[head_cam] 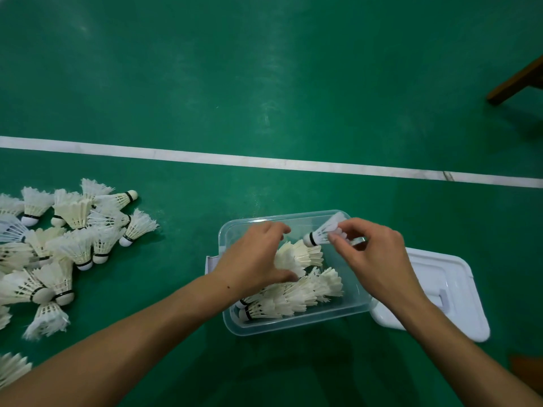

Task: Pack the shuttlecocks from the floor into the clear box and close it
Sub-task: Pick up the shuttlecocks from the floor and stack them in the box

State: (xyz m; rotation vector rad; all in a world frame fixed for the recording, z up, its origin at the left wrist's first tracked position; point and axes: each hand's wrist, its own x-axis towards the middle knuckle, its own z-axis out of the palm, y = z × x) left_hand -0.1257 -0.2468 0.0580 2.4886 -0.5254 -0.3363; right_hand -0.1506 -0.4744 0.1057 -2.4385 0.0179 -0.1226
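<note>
Head view: we fill the clear box [293, 326], its white lid [458, 289] waiting off beside it.

Our right hand [379, 257] pinches one shuttlecock [323, 232] over the box's far end; our left hand [258, 254], fingers apart and bent, steadies those already inside, too nested to count. Many remain in the floor pile [61, 245].

Even, moderately dim overhead light is washing pale glare streaks across the glossy green court floor [264, 83], soft shadows are pooling beneath the translucent plastic box [293, 330] and forearms, wide-angle distortion is bowing the painted white boundary line [264, 161], and the edges are softening slightly.
</note>
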